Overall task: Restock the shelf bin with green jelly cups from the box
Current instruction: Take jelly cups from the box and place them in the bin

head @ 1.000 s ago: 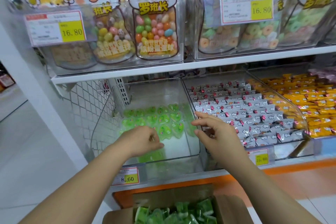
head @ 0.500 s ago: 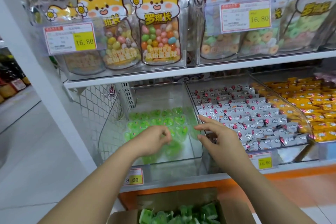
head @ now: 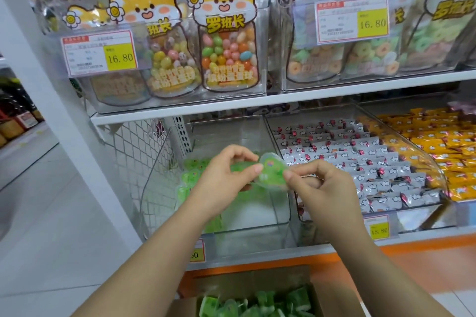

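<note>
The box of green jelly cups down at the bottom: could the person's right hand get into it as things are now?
Probably, but not straight away. The box is open on top with nothing over it, yet the right hand and left hand both pinch a jelly cup.

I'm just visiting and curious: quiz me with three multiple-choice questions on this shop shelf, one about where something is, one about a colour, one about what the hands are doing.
1. Where is the brown cardboard box of green jelly cups?
A. On the top shelf
B. Below the shelf, at the bottom of the view
C. Inside the clear bin

2. What colour are the wrapped sweets in the far-right bin?
A. Orange-yellow
B. Blue
C. Purple

3. What are the hands doing?
A. Both hang empty
B. Both hold one green jelly cup between them
C. Each lifts a price tag

Answers: 1 B, the cardboard box sits under the orange shelf edge. 2 A, the wrapped sweets are orange-yellow. 3 B, the left hand and right hand pinch the green jelly cup from either side.
</note>
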